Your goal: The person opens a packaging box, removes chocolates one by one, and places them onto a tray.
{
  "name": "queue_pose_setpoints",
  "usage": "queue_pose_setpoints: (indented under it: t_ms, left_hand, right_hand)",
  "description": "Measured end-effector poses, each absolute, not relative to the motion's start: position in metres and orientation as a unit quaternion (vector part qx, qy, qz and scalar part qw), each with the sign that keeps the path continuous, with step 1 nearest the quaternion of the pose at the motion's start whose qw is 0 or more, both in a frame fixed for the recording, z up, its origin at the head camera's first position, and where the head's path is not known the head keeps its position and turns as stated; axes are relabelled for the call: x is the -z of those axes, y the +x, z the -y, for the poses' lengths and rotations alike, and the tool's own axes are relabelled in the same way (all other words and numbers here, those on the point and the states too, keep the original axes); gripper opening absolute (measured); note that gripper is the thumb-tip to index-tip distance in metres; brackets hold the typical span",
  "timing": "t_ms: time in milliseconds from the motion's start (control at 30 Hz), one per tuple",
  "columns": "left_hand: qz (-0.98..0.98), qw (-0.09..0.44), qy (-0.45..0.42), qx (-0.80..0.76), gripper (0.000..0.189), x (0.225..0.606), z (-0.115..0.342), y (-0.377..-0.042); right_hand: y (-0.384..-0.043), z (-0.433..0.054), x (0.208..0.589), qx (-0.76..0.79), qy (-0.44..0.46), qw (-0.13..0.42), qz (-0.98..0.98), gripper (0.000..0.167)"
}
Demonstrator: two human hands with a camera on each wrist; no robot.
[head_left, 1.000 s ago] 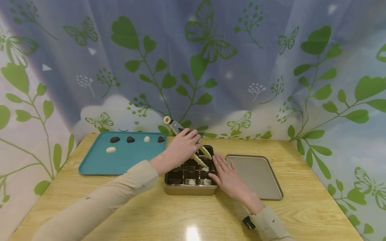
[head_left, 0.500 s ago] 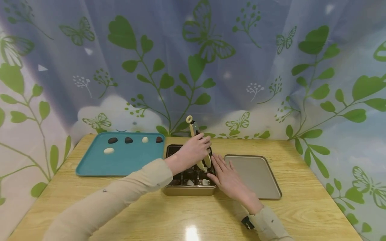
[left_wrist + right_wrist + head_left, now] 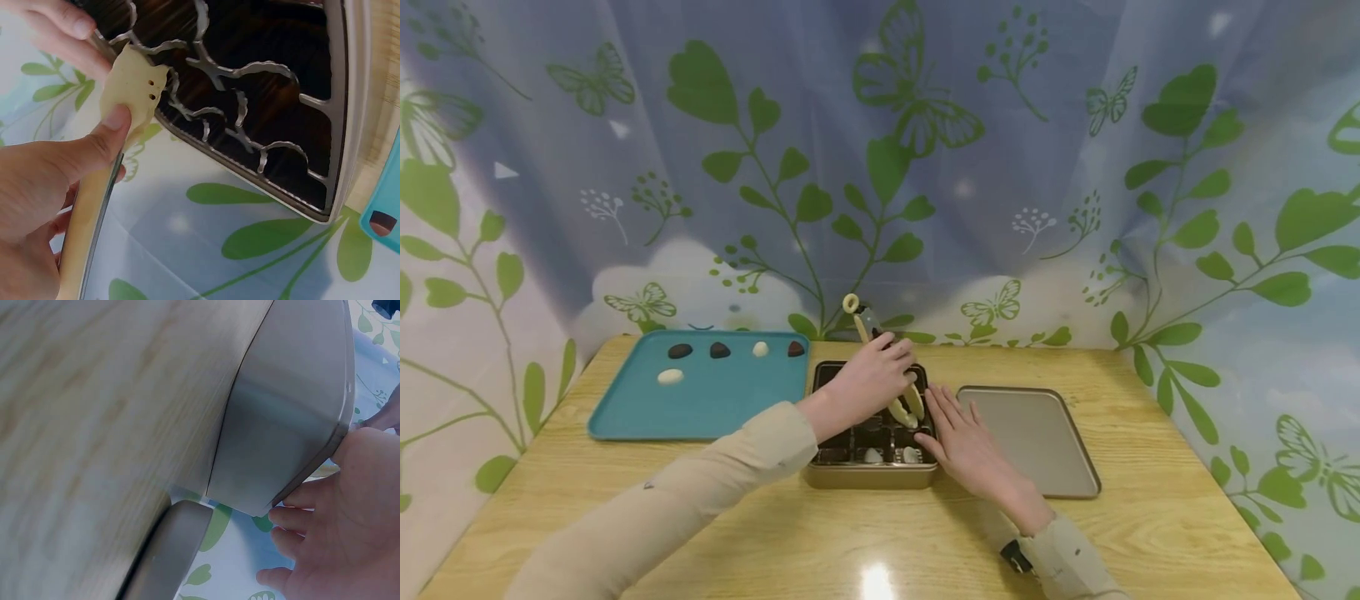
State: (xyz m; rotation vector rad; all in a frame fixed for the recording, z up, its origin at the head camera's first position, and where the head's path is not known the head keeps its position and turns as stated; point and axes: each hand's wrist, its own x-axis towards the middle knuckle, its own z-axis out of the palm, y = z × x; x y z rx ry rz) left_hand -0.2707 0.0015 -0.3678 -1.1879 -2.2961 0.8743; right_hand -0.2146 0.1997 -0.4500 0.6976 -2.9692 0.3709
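Note:
My left hand holds cream-tipped metal tongs, their ends down in the right side of a bronze tin box. In the left wrist view, the thumb presses on the cream tong head beside the clear-edged dividers. Whatever lies between the tips is hidden. A white chocolate sits in the front right compartment, with another white chocolate to its left. My right hand rests along the box's right side, its fingers straight; in the right wrist view the fingertips are at the rim.
On the left lies a teal tray bearing several dark and white chocolates. The flat bronze lid lies right of the box on the wooden table. A patterned curtain hangs behind the table.
My left hand has moved right and the tongs have swung steeper, then leaned slightly back left; the tips are closer together and lower in the box. The right hand stays put.

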Motion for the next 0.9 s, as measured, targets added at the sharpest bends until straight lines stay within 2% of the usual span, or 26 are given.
queue_pose_setpoints:
  t_ms: [200,400,500,900]
  left_hand:
    - [0.835,0.235,-0.415,-0.275,0.039,0.363,0.015,-0.267]
    - [0.853,0.28,-0.403,-0.179,0.05,0.366,0.037,-0.266]
    - [0.856,0.301,-0.398,-0.131,0.05,0.367,0.047,-0.267]
    - [0.88,0.32,-0.343,-0.076,0.051,0.366,0.086,-0.265]
  right_hand:
    - [-0.214,-0.199,0.451,-0.128,0.223,0.035,0.966,0.071]
    - [-0.214,-0.199,0.45,-0.125,0.219,0.029,0.967,0.072]
    - [-0.214,-0.2,0.449,-0.12,0.218,0.029,0.968,0.072]
    - [-0.213,-0.199,0.449,-0.119,0.22,0.029,0.968,0.072]
